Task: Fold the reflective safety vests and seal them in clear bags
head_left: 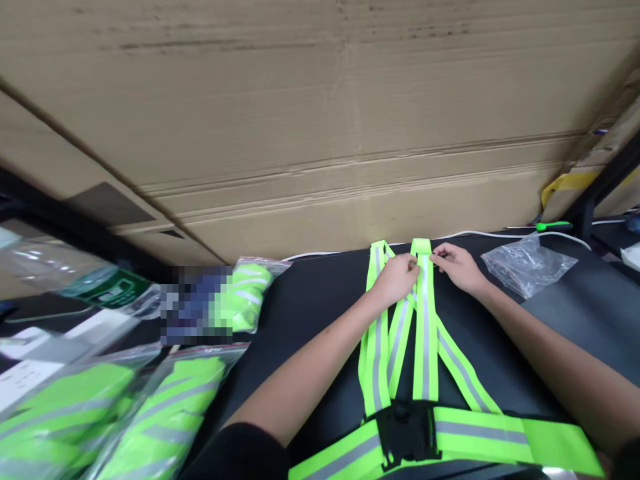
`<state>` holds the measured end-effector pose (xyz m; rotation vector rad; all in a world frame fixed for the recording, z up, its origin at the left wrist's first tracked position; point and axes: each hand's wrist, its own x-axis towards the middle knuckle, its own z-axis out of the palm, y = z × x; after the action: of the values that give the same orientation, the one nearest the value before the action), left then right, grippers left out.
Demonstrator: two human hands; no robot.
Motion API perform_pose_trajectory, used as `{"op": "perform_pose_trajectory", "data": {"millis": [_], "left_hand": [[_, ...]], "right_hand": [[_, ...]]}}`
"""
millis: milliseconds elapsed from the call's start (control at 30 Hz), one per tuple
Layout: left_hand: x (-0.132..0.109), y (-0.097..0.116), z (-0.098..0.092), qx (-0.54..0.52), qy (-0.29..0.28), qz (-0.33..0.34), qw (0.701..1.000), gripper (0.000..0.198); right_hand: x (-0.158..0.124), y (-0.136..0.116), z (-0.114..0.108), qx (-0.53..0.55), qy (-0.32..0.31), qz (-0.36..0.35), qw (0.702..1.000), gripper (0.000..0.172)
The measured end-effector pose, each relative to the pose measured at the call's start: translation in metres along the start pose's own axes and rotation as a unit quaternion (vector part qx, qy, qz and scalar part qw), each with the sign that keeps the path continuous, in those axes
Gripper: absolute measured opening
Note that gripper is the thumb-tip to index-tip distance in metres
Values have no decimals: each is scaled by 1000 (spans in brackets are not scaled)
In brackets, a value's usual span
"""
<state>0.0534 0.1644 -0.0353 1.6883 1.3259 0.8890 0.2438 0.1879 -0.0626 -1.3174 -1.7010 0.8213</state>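
A neon-yellow reflective vest (425, 333) made of straps with grey stripes lies on the black table. Its shoulder straps run away from me, and the wide waist belt (480, 433) with a black buckle (406, 432) crosses the near side. My left hand (399, 277) is closed in a pinch at the left edge of the right-hand shoulder strap, near its folded far end. At that strap's opposite edge, my right hand (457, 267) pinches with thumb and forefinger. The exact contact under the fingertips is small and partly hidden.
Bagged neon-yellow vests (170, 413) lie at left, beside a plastic bottle (100, 277) and white boxes (30, 380). A crumpled clear bag (529, 263) and a green-handled tool (553, 226) are at right. Large cardboard (330, 120) stands behind, with a white cable (465, 233) along its foot.
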Motion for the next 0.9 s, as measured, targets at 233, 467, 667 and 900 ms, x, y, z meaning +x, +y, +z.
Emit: {"op": "perform_pose_trajectory", "data": {"millis": [233,467,667,900], "left_hand": [[-11,1,2,-127,-7,-8,992,34],[-3,-20,-2,-289,-24,-58,955,41],[-3,-18,-9,-362,-39,-65,929,40],[-3,-22,-12,-375,-45,-76,923,37]], "right_hand": [[-22,-22,17,31,19,-91,995,24],[-24,-26,18,36,0,-196,980,21],[-22,-22,19,107,-27,-113,987,23],[-20,-20,16,133,-54,-73,987,25]]}}
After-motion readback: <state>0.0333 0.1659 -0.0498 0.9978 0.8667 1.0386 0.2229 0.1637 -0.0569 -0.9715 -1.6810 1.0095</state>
